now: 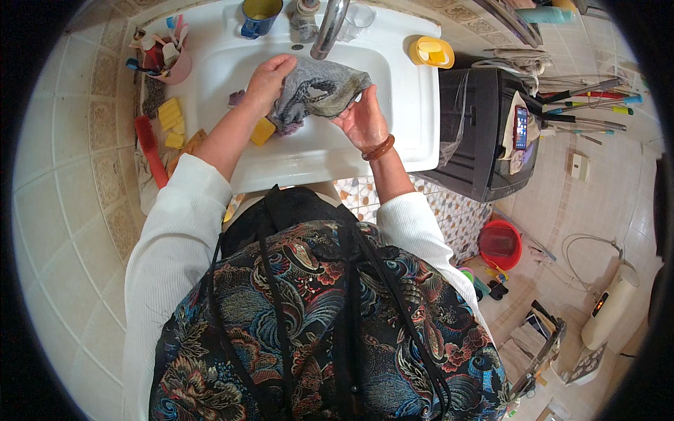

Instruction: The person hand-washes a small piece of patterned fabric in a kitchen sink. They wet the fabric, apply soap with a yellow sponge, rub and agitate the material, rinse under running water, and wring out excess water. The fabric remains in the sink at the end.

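Observation:
A wet grey cloth (pixel 337 84) with holes in it is stretched between my two hands over the white washbasin (pixel 316 168). My left hand (pixel 271 79) pinches its upper left edge. At its right end my right hand (pixel 363 118), with a brown bangle on the wrist, grips the lower edge between thumb and fingers. Below the cloth, a yellow bar of soap (pixel 262 131) lies in the basin beside my left forearm. A purple cloth (pixel 290 128) shows partly under the grey one. The metal tap (pixel 330 29) is just above the cloth.
A blue mug (pixel 260 18) and a clear glass (pixel 360 16) stand behind the basin. At left are a pink cup (pixel 176 68) of brushes, yellow soap pieces (pixel 170 116) and a red brush (pixel 150 147). A yellow soap dish (pixel 447 59) sits at right, near a black washing machine (pixel 482 137).

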`<state>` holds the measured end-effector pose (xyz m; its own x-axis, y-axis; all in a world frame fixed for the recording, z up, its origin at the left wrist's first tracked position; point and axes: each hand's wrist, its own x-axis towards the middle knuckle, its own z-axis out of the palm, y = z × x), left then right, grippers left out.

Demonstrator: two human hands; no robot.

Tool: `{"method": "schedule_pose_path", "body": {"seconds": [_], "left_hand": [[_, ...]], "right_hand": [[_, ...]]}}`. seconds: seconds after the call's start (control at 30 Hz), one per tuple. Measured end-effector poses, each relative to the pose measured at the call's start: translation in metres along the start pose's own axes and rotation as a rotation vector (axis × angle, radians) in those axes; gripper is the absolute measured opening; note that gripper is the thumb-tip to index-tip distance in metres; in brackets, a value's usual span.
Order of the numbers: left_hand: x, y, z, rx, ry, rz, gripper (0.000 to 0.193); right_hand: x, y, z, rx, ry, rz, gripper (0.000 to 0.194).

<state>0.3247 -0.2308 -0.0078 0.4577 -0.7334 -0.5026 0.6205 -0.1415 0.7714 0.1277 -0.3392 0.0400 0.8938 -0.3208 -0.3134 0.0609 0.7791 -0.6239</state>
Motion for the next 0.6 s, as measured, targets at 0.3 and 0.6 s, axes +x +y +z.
{"method": "schedule_pose_path", "body": {"seconds": [0.3, 0.6], "left_hand": [[0.027, 0.002, -0.03, 0.455, 0.316, 0.369, 0.029], [0.035, 0.005, -0.044, 0.376, 0.325, 0.403, 0.025]], "right_hand": [[-0.014, -0.01, 0.02, -0.061, 0.074, -0.04, 0.073], [-0.022, -0.032, 0.024, -0.136, 0.057, 0.06, 0.079]]}}
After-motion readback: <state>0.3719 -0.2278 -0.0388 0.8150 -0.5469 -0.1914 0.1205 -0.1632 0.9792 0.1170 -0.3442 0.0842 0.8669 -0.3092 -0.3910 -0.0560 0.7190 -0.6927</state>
